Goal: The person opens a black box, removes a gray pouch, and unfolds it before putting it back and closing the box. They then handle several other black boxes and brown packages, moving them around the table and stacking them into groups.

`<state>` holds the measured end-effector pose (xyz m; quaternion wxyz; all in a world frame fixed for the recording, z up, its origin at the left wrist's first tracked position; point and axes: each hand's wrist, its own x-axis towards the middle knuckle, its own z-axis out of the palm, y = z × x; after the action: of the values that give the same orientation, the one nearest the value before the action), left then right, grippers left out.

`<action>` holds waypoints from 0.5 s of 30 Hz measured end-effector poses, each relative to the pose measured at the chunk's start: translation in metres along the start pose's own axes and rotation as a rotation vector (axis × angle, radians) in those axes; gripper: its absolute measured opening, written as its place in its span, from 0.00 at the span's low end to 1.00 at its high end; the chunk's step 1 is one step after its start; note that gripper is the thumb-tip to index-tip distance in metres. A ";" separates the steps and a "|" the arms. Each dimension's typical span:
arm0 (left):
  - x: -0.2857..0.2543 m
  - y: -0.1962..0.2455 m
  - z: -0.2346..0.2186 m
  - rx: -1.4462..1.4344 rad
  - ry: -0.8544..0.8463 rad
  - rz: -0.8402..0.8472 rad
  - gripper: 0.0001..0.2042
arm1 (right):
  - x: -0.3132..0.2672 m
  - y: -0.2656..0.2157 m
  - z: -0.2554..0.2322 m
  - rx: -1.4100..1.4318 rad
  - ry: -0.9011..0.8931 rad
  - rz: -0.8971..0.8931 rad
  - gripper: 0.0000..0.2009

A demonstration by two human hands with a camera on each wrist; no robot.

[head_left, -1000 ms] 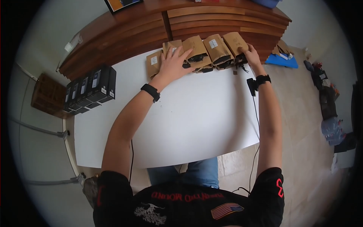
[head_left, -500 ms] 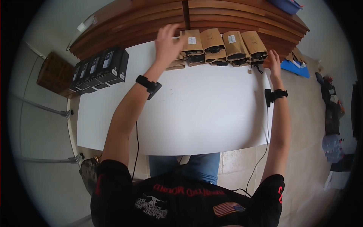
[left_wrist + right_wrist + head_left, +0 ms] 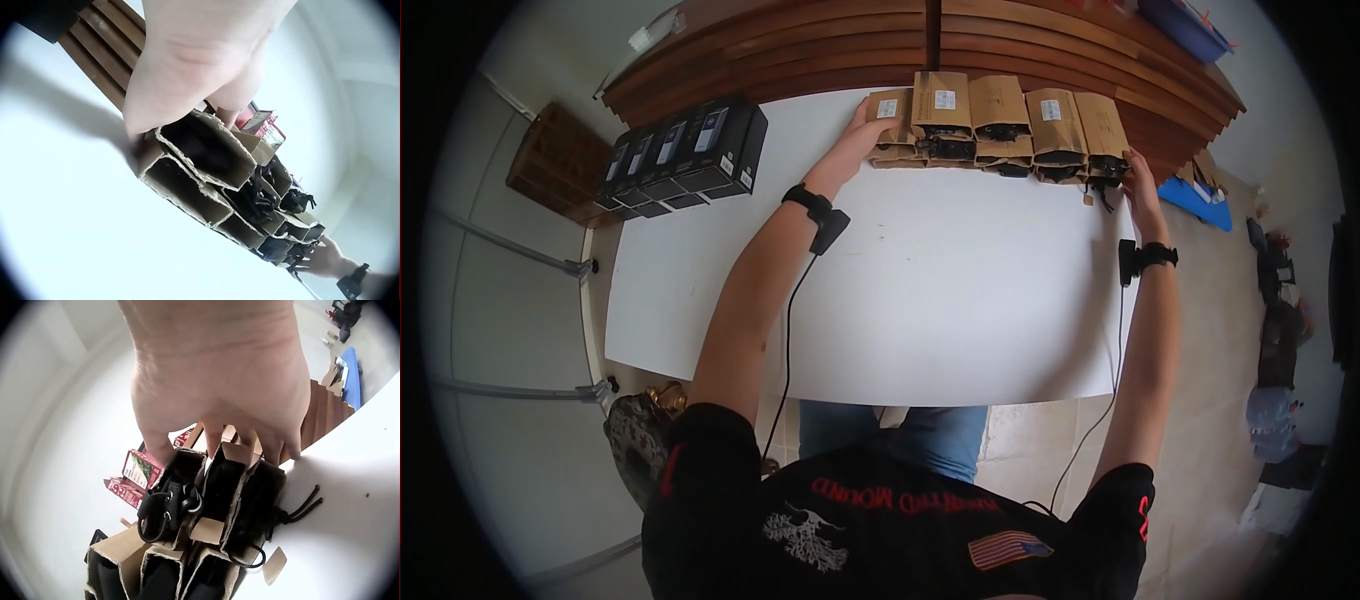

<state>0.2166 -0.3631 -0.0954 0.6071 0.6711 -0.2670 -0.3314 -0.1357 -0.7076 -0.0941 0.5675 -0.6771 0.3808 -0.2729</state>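
Several brown cardboard boxes (image 3: 1000, 92) stand side by side in stacked layers at the table's far edge, their open ends toward me. Black items with straps and cords (image 3: 169, 506) show inside many of them. At the row's left end, my left hand (image 3: 855, 150) lies against the outer box (image 3: 887, 106), thumb over its top; dark openings (image 3: 206, 147) sit under this hand in the left wrist view. My right hand (image 3: 1141, 190) rests along the right-end box (image 3: 1101, 120), fingers reaching down its side. A black cord (image 3: 303, 506) hangs out there.
Black printed boxes (image 3: 690, 150) stand in a row on the white table's (image 3: 900, 300) left side. A slatted wooden cabinet (image 3: 830, 50) rises behind the table. Cables run from both wrist cameras. A blue object (image 3: 1200, 203) lies on the floor at right.
My left hand has lifted off the box tops and come down at the row's left end. My right hand has left the right box's top and now touches its side.
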 end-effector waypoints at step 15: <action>-0.046 -0.035 -0.042 -0.168 -0.025 -0.112 0.29 | -0.047 0.011 -0.002 0.253 0.439 -0.132 0.29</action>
<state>0.2180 -0.2978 -0.1228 0.6385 0.6275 -0.2078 -0.3943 -0.1659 -0.6701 -0.1012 0.5326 -0.5487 0.4126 -0.4950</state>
